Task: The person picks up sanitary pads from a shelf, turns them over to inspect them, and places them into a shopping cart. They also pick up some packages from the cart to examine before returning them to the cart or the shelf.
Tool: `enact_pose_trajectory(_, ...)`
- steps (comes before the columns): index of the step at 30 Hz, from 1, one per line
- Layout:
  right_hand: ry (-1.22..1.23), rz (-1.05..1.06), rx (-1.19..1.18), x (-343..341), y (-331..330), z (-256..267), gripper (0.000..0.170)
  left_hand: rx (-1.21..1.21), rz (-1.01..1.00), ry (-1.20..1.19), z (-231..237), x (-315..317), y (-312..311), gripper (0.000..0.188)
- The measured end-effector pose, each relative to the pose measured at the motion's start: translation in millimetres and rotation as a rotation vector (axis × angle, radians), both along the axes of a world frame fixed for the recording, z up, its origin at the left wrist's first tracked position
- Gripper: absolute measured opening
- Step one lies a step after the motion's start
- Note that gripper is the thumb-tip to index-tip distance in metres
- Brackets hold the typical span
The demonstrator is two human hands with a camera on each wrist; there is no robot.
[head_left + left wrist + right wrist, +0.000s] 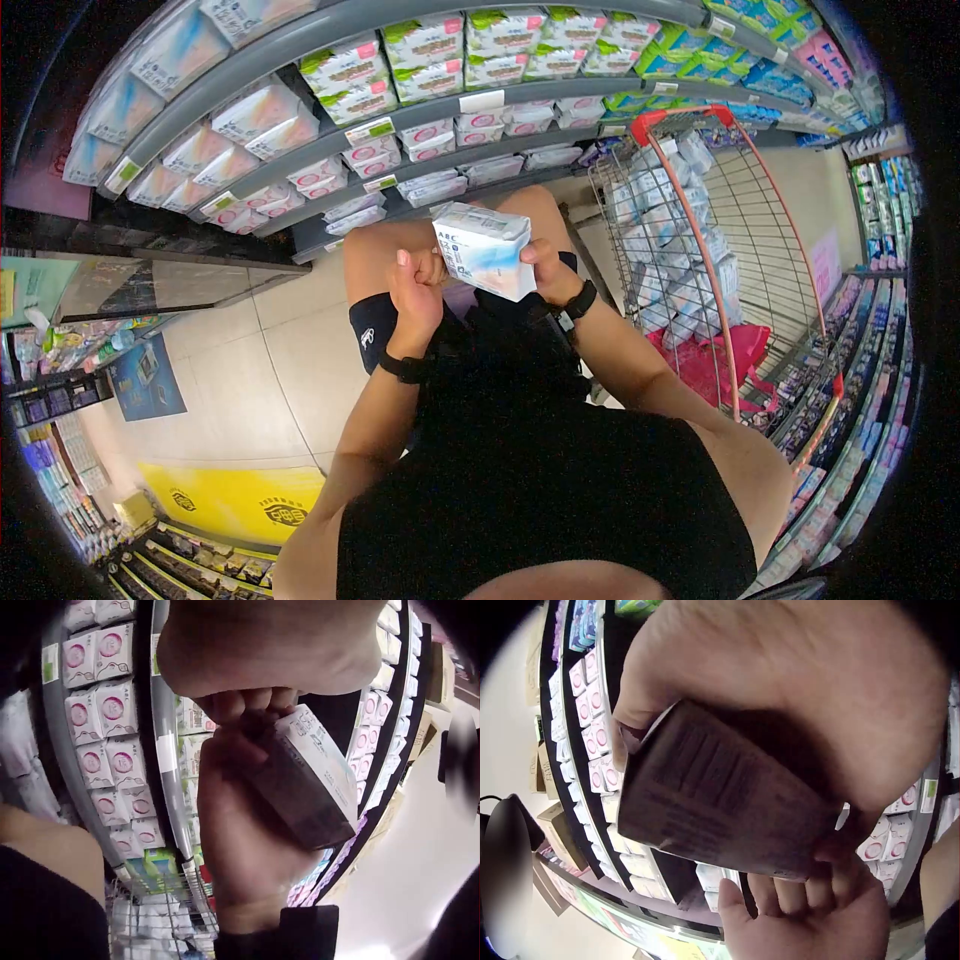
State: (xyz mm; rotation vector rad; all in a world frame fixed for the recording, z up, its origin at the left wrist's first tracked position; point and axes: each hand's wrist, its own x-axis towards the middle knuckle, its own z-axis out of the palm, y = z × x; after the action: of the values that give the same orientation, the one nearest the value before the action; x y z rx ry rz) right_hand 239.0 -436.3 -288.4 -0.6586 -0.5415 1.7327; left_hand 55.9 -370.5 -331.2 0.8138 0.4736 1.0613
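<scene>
A white package with blue and peach printing (487, 255) is held above the lap in the head view. The right hand (548, 272) grips its right side. At its left end are the curled fingers of the left hand (418, 298), with the thumb pointing up apart from it. In the left wrist view the left fingers meet a corner of the package (311, 776), above the right hand (247, 817). The right wrist view shows the package's shaded printed underside (712, 795) under the right palm (795, 682), and the left hand (810, 922) at its lower edge.
Shelves of stacked packs (500, 50) curve across the front. To the right stands a wire cart (800, 260) holding many similar white packages (650, 215) and a pink bag (715, 365). Tiled floor (235, 370) and a yellow floor sign (230, 500) lie to the left.
</scene>
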Motion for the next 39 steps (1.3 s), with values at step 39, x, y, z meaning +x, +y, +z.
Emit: enact_pose_trajectory(39,0.006,-0.100,0.038,26.2,-30.7,-46.7,0.094,0.670,-1.598,0.701,34.1,-26.1,-52.8,0.053)
